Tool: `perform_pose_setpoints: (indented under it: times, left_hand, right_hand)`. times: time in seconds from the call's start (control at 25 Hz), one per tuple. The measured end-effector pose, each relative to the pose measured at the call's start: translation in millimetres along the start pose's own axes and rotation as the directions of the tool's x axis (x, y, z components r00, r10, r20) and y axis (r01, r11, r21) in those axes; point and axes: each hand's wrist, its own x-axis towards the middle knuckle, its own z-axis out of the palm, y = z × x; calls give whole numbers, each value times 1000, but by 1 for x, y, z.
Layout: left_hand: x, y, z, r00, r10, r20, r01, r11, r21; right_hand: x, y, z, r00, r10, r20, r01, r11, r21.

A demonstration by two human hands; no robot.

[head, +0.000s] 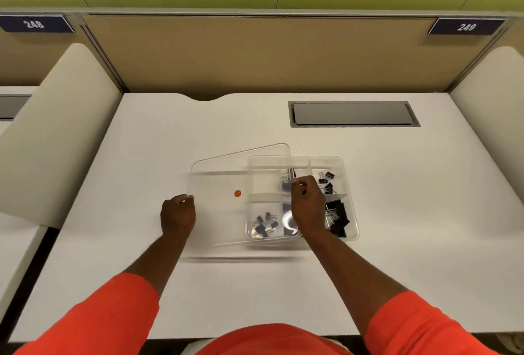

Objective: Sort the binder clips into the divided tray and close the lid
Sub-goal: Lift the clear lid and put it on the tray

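A clear divided tray [338,162] rests on the white desk, with black binder clips in its compartments: small ones [265,224] at the front left, large ones [338,217] at the front right, medium ones [326,180] at the back right. A clear lid [218,184] with an orange dot is held tilted above the desk, its right part overlapping the tray's left half. My left hand [178,214] grips the lid's left edge. My right hand [307,206] grips its right edge over the middle of the tray and hides part of the compartments.
A grey cable hatch [353,114] is set into the desk [170,142] at the back right. Padded dividers [56,128] stand on both sides and a tan partition runs along the back. Number plates 248 and 249 sit on the partition.
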Motion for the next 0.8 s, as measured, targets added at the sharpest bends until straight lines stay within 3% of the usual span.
perform_pose_setpoints:
  times: [0.2, 0.48, 0.8]
  left_hand:
    - [-48, 31, 54, 1000, 4, 14, -3, 999, -35]
    - [-86, 54, 105, 991, 129, 16, -130, 991, 14]
    - [-89, 48, 119, 980, 198, 10, -198, 978, 71]
  right_hand:
    - [32, 37, -64, 1000, -19, -2, 19, 998, -67]
    - [64, 78, -120, 1000, -7, -10, 4, 961, -275]
    - [56, 100, -122, 987, 146, 62, -126, 959, -255]
